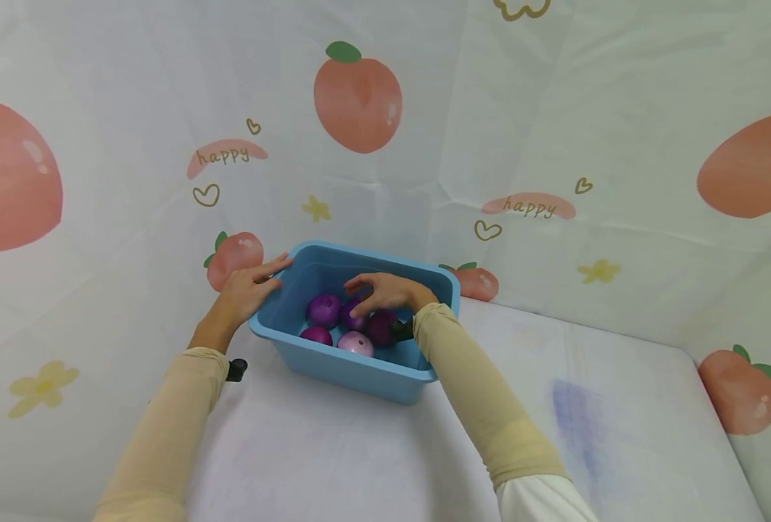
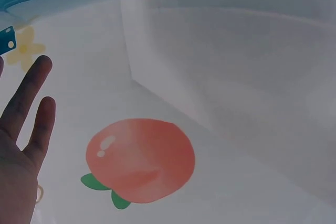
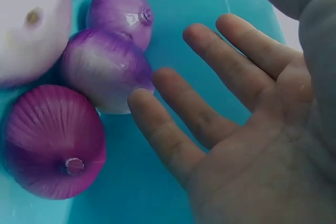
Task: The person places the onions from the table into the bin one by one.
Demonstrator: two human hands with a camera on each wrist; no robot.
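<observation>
A blue plastic bin [image 1: 352, 370] holds several toy-like onions: a purple onion [image 1: 323, 310] at the back left, a magenta onion [image 1: 316, 335] in front, a pale pink onion [image 1: 355, 344] and a dark purple onion [image 1: 381, 328]. My right hand [image 1: 385, 291] hovers inside the bin, fingers spread and holding nothing. In the right wrist view its fingertips come close to a purple-and-white onion [image 3: 105, 72]; whether they touch it I cannot tell. The fingers of my left hand [image 1: 244, 290] rest on the bin's left rim. The left wrist view shows that hand [image 2: 26, 129] with fingers extended.
The bin stands on a white cloth-covered surface [image 1: 489, 435], close to a white backdrop [image 1: 392, 188] printed with peaches. A bluish stain [image 1: 574, 420] marks the cloth on the right. Dark wrist camera parts [image 1: 236, 370] protrude near the left sleeve.
</observation>
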